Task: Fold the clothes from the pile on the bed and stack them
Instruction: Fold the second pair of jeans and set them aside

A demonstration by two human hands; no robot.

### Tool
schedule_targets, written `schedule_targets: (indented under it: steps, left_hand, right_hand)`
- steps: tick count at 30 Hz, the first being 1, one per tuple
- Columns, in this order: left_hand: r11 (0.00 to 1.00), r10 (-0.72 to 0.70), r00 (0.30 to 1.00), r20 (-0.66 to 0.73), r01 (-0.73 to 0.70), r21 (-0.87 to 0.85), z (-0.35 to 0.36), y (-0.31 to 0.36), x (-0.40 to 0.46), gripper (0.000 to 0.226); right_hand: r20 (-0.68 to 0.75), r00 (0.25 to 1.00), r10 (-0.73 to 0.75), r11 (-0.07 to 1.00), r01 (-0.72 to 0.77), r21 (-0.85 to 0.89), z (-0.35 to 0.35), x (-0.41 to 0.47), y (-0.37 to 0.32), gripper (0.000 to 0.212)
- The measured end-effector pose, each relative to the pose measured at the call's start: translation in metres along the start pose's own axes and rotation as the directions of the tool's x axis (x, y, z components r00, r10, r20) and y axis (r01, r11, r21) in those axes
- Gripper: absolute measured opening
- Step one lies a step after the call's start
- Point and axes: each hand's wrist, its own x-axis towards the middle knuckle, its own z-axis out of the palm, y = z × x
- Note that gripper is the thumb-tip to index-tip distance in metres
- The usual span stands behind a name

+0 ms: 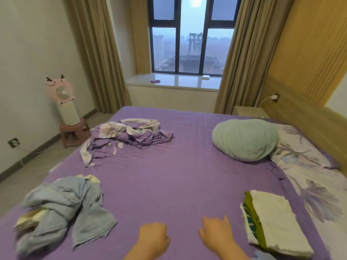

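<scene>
Bed [178, 177]: purple sheet, fills most of the view; a flowered cover lies along its right edge.

Curtains [97, 53]: tan, hanging on both sides of the window [191, 34].

Pillow [244, 139]: pale green, rounded, at the far right of the bed, partly on the flowered cover.

Crumpled bedding [129, 136]: purple and flowered, bunched at the far left of the bed.

Pile of clothes [62, 207]: light blue garments, unfolded, at the near left of the bed.

Stack [272, 220]: folded pieces at the near right; a white one on top, green and patterned edges showing beneath.

Fan [62, 91]: pink, on a white base, standing on a small stool [75, 132] by the left wall.

Left hand [154, 237]: over bare sheet at the bottom edge, fingers curled in, holding nothing.

Right hand [217, 233]: beside the left, apart from it, fingers loosely extended, holding nothing, near the stack without touching it.
</scene>
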Motion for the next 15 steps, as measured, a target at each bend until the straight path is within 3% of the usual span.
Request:
schedule_targets:
  steps: [8, 15]
  left_hand:
    - [0.999, -0.048, 0.995, -0.091, 0.046, -0.022, -0.032, -0.157, -0.032, 0.034]
    - [0.991, -0.133, 0.983, -0.128, 0.129, -0.042, -0.033, -0.246, -0.071, 0.032]
  right_hand:
    - [-0.06, 0.997, -0.045, 0.999, 0.045, 0.002, -0.054, 0.019, -0.154, 0.037]
    - [-0.047, 0.984, -0.171, 0.985, 0.169, -0.035, -0.076, 0.024, -0.266, 0.036]
